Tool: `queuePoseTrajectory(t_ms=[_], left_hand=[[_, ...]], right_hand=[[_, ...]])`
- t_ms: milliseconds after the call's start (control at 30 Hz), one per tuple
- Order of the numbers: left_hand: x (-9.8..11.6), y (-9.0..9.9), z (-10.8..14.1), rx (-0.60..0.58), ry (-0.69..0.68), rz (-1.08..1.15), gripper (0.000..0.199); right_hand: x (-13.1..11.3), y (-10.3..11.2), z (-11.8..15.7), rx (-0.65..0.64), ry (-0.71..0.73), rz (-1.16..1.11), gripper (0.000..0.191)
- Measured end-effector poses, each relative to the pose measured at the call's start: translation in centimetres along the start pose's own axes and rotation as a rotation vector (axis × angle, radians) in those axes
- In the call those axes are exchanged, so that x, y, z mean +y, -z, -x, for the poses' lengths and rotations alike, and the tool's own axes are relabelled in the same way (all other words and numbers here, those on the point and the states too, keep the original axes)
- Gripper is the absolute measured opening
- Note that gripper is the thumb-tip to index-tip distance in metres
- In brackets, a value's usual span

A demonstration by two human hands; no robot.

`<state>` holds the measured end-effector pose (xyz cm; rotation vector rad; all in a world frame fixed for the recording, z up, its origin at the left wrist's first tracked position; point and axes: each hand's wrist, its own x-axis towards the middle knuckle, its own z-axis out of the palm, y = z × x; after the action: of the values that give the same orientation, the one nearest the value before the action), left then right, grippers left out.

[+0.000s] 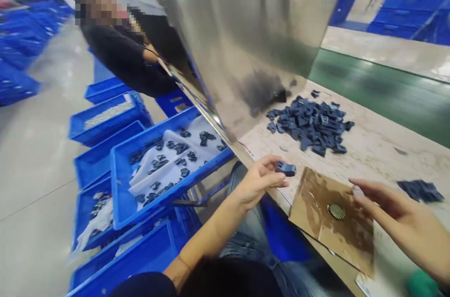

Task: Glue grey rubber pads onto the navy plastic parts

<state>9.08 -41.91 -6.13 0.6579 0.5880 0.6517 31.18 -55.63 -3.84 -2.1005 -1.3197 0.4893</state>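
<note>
My left hand (258, 179) pinches a small dark blue moulded part (286, 168) between thumb and fingers, just left of a brown board. On that wet-looking brown board (312, 208) sits a small round metal piece (336, 211). Over the board's right side is my right hand (397, 215), its thumb and forefinger tips close together; whether anything is between them I cannot make out. Beyond the board, a heap of similar dark blue parts (312, 123) lies on the pale worktop (372, 156). A short row of dark parts (421, 190) lies to the right.
A tall metal sheet (242, 30) stands at the worktop's left. Below left, a blue tray (121, 194) holds white cloth and dark parts, among more blue crates (91, 163). A co-worker (119, 53) sits behind the sheet. A green strip (379, 86) runs along the back.
</note>
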Motion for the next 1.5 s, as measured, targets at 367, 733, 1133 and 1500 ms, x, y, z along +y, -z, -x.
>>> queuePoseTrajectory(t_ms=[367, 733, 1133, 1500], left_hand=[[-1.5, -1.5, -0.1, -0.032, 0.038, -0.182, 0.041], [-2.6, -2.5, -0.2, -0.036, 0.11, -0.212, 0.043], [-3.1, -1.4, 0.1, -0.032, 0.123, -0.216, 0.04], [-3.3, -1.2, 0.1, -0.016, 0.141, -0.186, 0.039]], right_hand=[[0.1, -2.0, -0.2, -0.168, -0.145, -0.661, 0.049], [-0.8, -1.4, 0.3, -0.21, -0.141, -0.834, 0.04], [0.1, -1.3, -0.1, -0.227, -0.104, -0.473, 0.038], [0.8, -1.0, -0.4, -0.311, 0.229, -0.048, 0.016]])
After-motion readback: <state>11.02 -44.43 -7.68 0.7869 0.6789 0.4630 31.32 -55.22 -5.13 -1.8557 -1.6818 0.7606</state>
